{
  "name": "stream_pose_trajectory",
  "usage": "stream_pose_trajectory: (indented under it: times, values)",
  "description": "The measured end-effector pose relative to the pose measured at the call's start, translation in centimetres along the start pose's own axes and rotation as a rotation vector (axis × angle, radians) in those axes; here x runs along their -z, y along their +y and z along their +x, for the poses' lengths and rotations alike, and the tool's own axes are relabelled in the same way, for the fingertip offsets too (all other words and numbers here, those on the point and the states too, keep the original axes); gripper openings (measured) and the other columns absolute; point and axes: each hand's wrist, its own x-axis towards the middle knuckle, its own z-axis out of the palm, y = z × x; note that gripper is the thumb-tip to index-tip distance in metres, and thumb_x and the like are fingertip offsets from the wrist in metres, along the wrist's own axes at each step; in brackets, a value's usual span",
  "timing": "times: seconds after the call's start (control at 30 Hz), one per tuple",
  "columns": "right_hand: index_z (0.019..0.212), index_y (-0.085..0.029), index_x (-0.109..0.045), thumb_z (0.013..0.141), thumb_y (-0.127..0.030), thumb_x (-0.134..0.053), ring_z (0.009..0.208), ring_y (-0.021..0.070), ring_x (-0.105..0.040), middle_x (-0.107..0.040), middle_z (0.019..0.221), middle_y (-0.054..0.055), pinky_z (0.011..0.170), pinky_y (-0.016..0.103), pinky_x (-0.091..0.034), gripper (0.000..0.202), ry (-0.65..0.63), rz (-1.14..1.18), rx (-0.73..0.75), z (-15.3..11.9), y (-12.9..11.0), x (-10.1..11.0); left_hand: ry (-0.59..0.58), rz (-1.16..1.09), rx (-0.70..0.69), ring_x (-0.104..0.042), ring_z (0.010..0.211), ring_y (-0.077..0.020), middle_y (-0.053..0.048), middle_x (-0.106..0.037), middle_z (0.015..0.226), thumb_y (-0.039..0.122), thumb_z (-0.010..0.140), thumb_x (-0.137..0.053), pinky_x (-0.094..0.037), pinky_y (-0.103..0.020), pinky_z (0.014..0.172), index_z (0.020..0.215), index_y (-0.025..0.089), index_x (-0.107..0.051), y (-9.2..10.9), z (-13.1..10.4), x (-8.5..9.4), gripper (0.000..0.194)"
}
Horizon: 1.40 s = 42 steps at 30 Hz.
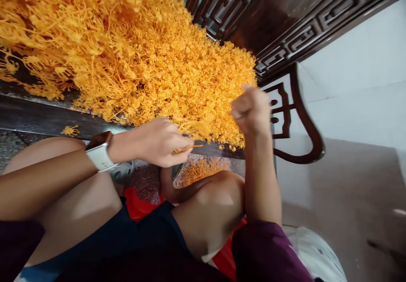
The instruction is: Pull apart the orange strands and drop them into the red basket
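Observation:
My left hand [158, 140], with a pale-strapped watch [100, 155] on its wrist, is closed in front of the heap. A thin orange plastic stem [197, 146] pokes out past its fingers. To the right, my right hand [252, 109] is raised in a fist, somewhat blurred, near the heap's right end; whatever its fingers hold, if anything, is hidden. The large heap of spidery orange plastic pieces [127, 49] covers the seat of a dark wooden bench [34, 115]. One loose orange piece [70, 130] lies at the seat's front edge.
The bench has a carved lattice back [269, 15] and a curved armrest [312, 142] beside a white wall [361, 79]. More orange pieces [206, 168] lie low, beyond my knee. Something red [141, 206] shows beneath me. A whitish bag [317, 252] is at the lower right.

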Motion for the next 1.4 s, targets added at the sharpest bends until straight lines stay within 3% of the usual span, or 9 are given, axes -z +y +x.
stream_pose_trajectory:
  times: [0.17,0.37,0.43,0.53,0.6,0.67,0.97,1.23,1.4]
  values:
    - [0.06,-0.027,-0.019,0.086,-0.077,-0.067,0.047,0.0097,-0.005,-0.009,0.049,-0.011,0.039,0.03,-0.009,0.074,0.218,0.0,-0.057,-0.6,1.5,5.7,0.156,0.151,0.111,-0.051,0.046,-0.0132,0.003,-0.056,0.051,0.023,0.097,-0.06,-0.031,-0.034,0.051,0.065,0.021,-0.058,-2.4,-2.1,-0.9,0.032]
    - [0.056,-0.02,-0.047,0.091,-0.059,-0.075,0.055,0.0082,-0.029,-0.038,0.057,-0.005,0.051,0.025,-0.026,0.059,-0.642,-0.385,-0.24,-3.0,1.3,0.8,0.098,0.377,0.066,-0.057,0.054,-0.015,0.002,-0.065,0.061,0.028,0.098,-0.061,-0.037,-0.034,0.058,0.073,0.022,-0.062,-3.0,-2.1,-1.9,0.026]
    - [0.061,-0.021,-0.054,0.095,-0.059,-0.069,0.058,0.011,-0.037,-0.043,0.062,-0.003,0.056,0.027,-0.035,0.053,-0.525,-0.479,-0.068,-2.3,0.3,0.0,0.103,0.4,0.057,-0.056,0.055,-0.0152,0.002,-0.063,0.061,0.029,0.099,-0.061,-0.037,-0.035,0.06,0.073,0.022,-0.061,-2.7,-1.8,-2.0,0.026]
    - [0.101,-0.024,-0.071,0.097,-0.058,-0.066,0.099,0.0246,-0.061,-0.065,0.103,0.011,0.085,0.04,-0.052,0.035,0.05,-0.732,0.27,-1.2,-1.4,0.0,0.054,0.42,0.0,-0.054,0.055,-0.0158,0.002,-0.061,0.063,0.029,0.099,-0.061,-0.038,-0.036,0.06,0.075,0.022,-0.06,-2.3,-1.2,-2.1,0.025]
    - [0.137,-0.025,-0.063,0.097,-0.059,-0.064,0.14,0.0369,-0.047,-0.055,0.145,0.018,0.111,0.057,-0.044,0.052,0.269,-0.897,0.39,-1.1,-2.2,0.2,0.014,0.436,-0.039,-0.054,0.057,-0.0172,0.002,-0.061,0.066,0.028,0.098,-0.062,-0.039,-0.037,0.06,0.076,0.022,-0.059,-2.2,-0.8,-2.1,0.023]
    - [0.151,-0.024,-0.053,0.099,-0.06,-0.061,0.155,0.0412,-0.031,-0.043,0.161,0.02,0.122,0.065,-0.03,0.064,0.225,-0.966,0.44,-1.5,-2.6,-0.1,-0.012,0.454,-0.072,-0.056,0.061,-0.019,0.001,-0.062,0.069,0.025,0.096,-0.063,-0.042,-0.037,0.062,0.077,0.022,-0.06,-1.9,-0.4,-2.1,0.02]
    - [0.124,-0.028,-0.069,0.096,-0.052,-0.072,0.103,0.0213,-0.065,-0.069,0.11,0.004,0.093,0.038,-0.055,0.038,-0.608,-0.307,0.131,-4.2,-2.2,-3.8,0.035,0.393,-0.161,-0.068,0.107,-0.0272,-0.007,-0.075,0.121,0.013,0.094,-0.062,-0.052,-0.043,0.099,0.101,0.02,-0.072,-0.7,-0.6,-3.7,0.013]
    - [0.085,-0.024,-0.063,0.076,-0.048,-0.092,0.072,0.0134,-0.054,-0.06,0.079,-0.002,0.067,0.03,-0.046,0.039,-0.129,-0.095,0.113,-3.8,-2.0,-3.6,0.099,0.366,0.107,-0.059,0.122,-0.0373,-0.017,-0.063,0.147,0.022,0.099,-0.063,-0.051,-0.053,0.101,0.128,0.011,-0.064,-1.2,0.3,-3.6,0.031]
    - [0.075,-0.021,-0.067,0.083,-0.045,-0.087,0.059,0.0107,-0.049,-0.058,0.066,-0.002,0.057,0.029,-0.037,0.033,-0.116,-0.152,0.116,-4.8,-3.1,-3.6,0.19,0.448,0.177,-0.059,0.119,-0.037,-0.017,-0.069,0.137,0.034,0.103,-0.061,-0.05,-0.054,0.098,0.112,0.015,-0.066,-2.6,0.7,-2.8,0.021]
